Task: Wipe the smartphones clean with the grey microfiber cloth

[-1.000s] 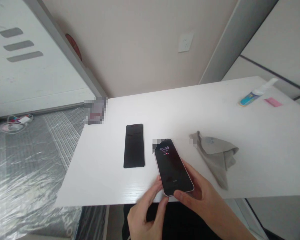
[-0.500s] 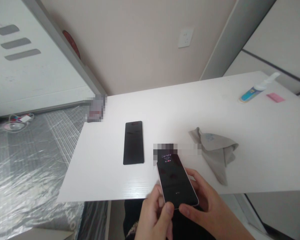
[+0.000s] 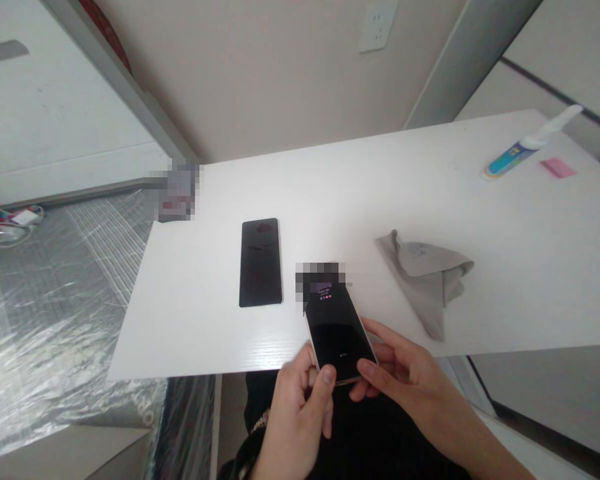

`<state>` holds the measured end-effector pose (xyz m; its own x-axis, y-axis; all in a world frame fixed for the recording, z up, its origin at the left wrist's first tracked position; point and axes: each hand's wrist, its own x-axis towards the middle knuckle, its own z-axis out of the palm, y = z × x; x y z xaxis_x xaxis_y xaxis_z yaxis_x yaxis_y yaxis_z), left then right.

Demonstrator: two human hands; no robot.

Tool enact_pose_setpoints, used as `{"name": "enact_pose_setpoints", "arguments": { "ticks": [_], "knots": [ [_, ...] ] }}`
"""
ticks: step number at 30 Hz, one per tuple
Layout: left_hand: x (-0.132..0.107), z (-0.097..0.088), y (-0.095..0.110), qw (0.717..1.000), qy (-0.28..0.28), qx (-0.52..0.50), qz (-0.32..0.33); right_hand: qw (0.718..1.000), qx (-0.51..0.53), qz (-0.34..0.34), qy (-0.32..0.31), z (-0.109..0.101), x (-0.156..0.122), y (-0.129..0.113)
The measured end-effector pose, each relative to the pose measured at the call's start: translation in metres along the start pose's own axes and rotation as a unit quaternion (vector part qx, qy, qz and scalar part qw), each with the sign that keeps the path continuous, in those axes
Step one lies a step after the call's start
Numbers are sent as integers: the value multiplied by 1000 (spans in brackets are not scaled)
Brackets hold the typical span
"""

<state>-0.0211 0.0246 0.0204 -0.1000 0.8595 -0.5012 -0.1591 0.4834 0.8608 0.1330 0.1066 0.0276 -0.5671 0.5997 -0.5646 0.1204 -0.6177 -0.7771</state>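
The left hand and right hand hold the lit phone by its lower half, fingers closed on its sides and thumbs at the bottom corners. The phone's lower end overlaps the front edge of the counter in this view; contact between its blurred upper end and the surface cannot be determined. Caution: with support concentrated low, a relaxed thumb could let the phone pivot forward or fall past the edge. Thumb pressure on the glass may register unintended input. A wide leftward swing could strike the dark phone lying nearby, left of the grey cloth
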Motion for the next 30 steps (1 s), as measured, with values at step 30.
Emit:
{"name": "enact_pose_setpoints", "arguments": {
  "ticks": [30],
  "knots": [
    [2, -20, 37, 953, 68, 290, 48, 911, -385, -143, 36, -2, 12, -22]
  ]
}}
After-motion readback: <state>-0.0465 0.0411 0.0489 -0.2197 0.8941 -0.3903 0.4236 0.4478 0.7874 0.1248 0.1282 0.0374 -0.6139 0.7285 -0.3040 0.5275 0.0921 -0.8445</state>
